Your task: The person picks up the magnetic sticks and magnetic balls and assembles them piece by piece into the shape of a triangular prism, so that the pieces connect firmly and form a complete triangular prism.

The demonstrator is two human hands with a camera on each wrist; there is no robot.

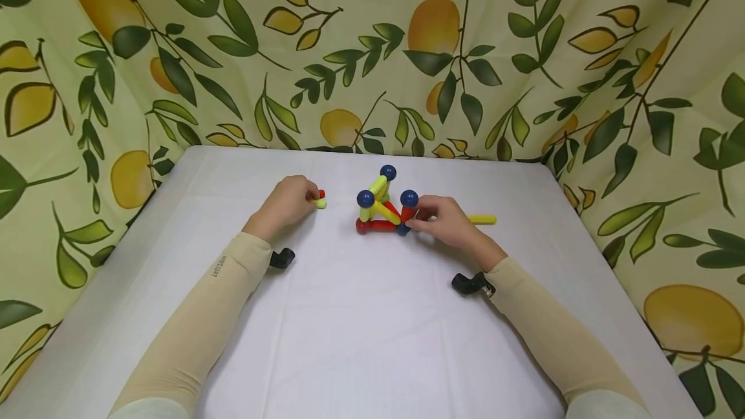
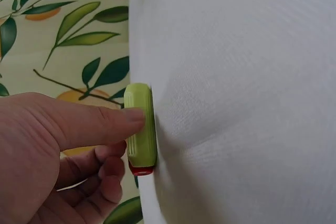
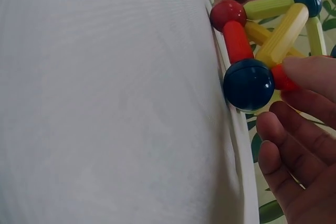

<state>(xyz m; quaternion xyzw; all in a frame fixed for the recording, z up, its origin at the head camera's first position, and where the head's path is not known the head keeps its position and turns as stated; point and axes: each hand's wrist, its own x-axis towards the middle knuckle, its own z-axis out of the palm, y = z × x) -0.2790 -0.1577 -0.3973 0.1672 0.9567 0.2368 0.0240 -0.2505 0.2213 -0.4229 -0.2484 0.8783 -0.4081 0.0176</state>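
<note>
Toward the left of the table, my left hand (image 1: 293,198) pinches a short light green building stick (image 2: 140,129) between thumb and fingers. The end of a red stick (image 2: 140,171) shows just behind it. A frame of sticks and balls stands at the table's middle, with a red ball (image 1: 362,226) at its lower left corner and a dark blue ball (image 3: 249,84) at its lower right. At that right corner my right hand (image 1: 443,217) pinches an upright red stick (image 1: 408,213), topped by another blue ball (image 1: 409,198).
A yellow stick (image 1: 482,219) lies on the white tablecloth (image 1: 361,328), partly behind the right hand. Two more blue balls sit at the frame's top corners. Leaf-and-fruit patterned curtain (image 1: 372,50) surrounds the table's back and sides.
</note>
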